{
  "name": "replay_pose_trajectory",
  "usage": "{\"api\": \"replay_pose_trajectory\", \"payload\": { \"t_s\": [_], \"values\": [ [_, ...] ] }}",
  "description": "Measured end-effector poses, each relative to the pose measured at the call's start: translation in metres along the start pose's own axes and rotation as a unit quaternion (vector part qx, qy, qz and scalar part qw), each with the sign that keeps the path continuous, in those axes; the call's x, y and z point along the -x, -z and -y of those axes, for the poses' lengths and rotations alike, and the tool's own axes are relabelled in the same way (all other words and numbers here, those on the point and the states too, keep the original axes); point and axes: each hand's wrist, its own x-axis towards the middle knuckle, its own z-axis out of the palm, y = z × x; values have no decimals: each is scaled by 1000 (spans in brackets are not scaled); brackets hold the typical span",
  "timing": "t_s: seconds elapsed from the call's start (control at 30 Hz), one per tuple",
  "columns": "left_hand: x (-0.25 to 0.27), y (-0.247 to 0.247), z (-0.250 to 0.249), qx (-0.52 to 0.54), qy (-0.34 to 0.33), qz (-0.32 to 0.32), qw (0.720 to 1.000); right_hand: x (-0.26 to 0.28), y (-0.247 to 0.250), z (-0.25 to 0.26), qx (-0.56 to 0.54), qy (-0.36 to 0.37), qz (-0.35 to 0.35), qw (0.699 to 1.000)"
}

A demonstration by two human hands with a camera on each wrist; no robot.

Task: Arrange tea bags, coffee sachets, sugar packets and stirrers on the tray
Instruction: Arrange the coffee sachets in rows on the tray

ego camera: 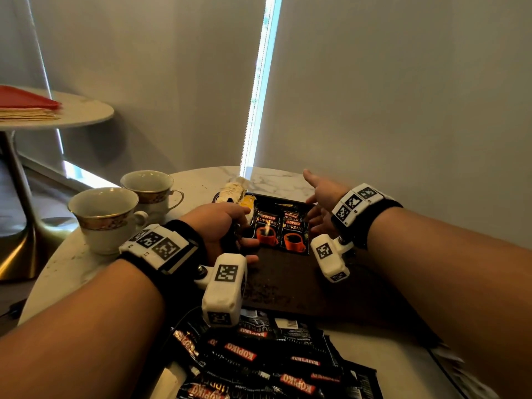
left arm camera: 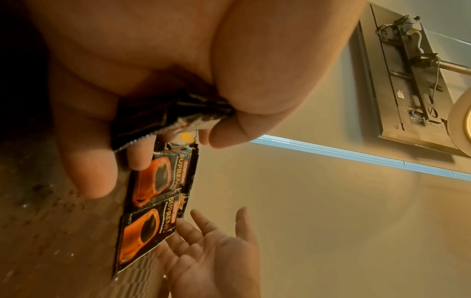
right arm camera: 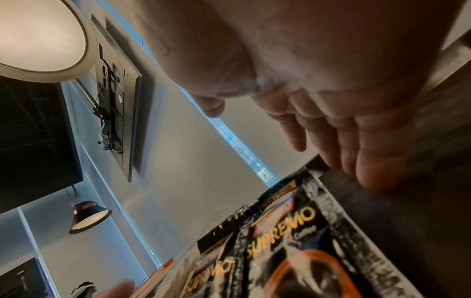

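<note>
Left hand: the left hand hovers over the left side of the tray, fingers and thumb curled round a small bunch of black sachets; their print cannot be read in the fist.
Right hand: the right hand is spread, palm turned inward, fingers straight and apart, holding nothing; it sits just beside the right edge of the laid sachets, and whether the fingertips touch them cannot be told.
Tray: a dark rectangular tray lies on the marble table, between the two forearms.
Laid sachets: two black coffee sachets lie flat side by side at the far end of the tray, slightly overlapping; each reads "KOPIKO" on a red band and "SUPREMO" in gold above an orange cup of coffee.
Smaller print: a line under "SUPREMO" is too small to read surely.
Loose pile: a heap of black sachets lies on the table at the near edge, off the tray, many upside down, with red "KOPIKO" bands and a barcode showing.
Yellow packets: pale and yellow packets sit at the tray's far left corner; their writing is unreadable.
Cups: two white teacups with gold-patterned bands stand on the table left of the tray.
</note>
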Motion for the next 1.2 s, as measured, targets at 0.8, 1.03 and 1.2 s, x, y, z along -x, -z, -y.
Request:
{"api": "replay_pose_trajectory", "payload": {
  "t_s": [0.8,1.03,1.2],
  "values": [
    [1,-1,-5,77,-31,33,996,37,10,5,-58,80,5,995],
    [-1,7,-11,153,-68,64,984,99,-2,8,161,287,-15,944],
    [2,8,-12,131,-80,53,987,141,-19,7,225,359,96,901]
  ]
}}
